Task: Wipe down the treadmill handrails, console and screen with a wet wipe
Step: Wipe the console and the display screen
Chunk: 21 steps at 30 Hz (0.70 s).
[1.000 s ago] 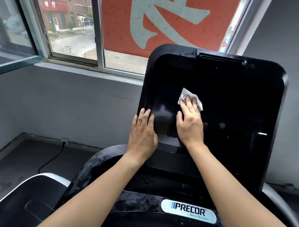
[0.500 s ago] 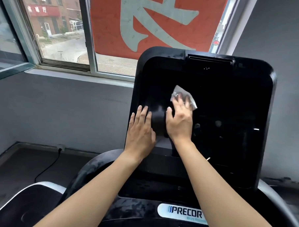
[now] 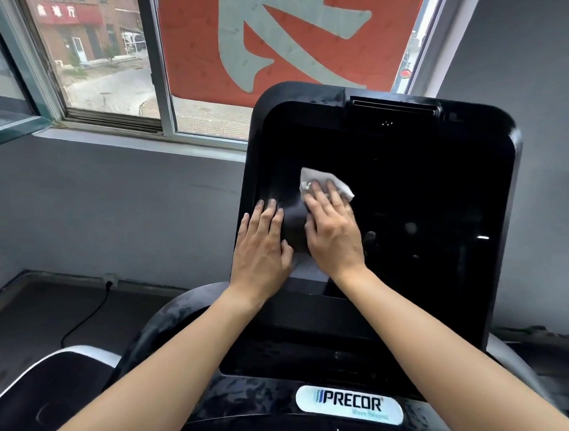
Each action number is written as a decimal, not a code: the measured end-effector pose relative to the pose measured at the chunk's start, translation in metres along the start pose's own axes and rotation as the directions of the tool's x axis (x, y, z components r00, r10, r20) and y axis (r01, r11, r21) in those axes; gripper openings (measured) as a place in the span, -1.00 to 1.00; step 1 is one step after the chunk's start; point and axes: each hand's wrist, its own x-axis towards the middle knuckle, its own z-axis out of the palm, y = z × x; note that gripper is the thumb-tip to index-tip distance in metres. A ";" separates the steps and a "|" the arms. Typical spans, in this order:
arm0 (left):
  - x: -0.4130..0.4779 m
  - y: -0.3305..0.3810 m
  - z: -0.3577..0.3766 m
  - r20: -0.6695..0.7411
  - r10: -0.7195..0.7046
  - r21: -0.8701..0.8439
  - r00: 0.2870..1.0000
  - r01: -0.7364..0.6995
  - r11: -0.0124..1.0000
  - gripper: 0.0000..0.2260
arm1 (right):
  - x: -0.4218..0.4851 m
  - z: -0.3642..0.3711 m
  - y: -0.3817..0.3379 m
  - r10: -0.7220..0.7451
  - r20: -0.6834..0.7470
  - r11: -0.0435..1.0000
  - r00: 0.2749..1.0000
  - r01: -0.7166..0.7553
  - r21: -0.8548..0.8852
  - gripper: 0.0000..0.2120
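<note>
My right grip (image 3: 333, 230), fingers flat, presses the wet wipe (image 3: 314, 179) on the screen (image 3: 424, 195), centre frame; left grip (image 3: 262, 247) rests flat beside. Unpinched, the wipe could slip; bare fingers may smudge.

White wipe (image 3: 323, 181); glossy black screen (image 3: 424, 195); red banner (image 3: 284, 46) with grey character; grey wall (image 3: 114, 208).

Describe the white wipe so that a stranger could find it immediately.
Find the large black glossy treadmill screen near the window. On its left part, the right hand presses flat fingers on a crumpled white wet wipe. It is the only white, soft thing on that dark panel.
</note>
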 end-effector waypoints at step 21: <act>-0.055 -0.026 -0.007 0.085 -0.011 0.032 0.996 0.008 0.999 -0.37 | -0.088 0.006 -0.026 -0.280 0.219 0.959 0.935 0.265 0.097 -0.45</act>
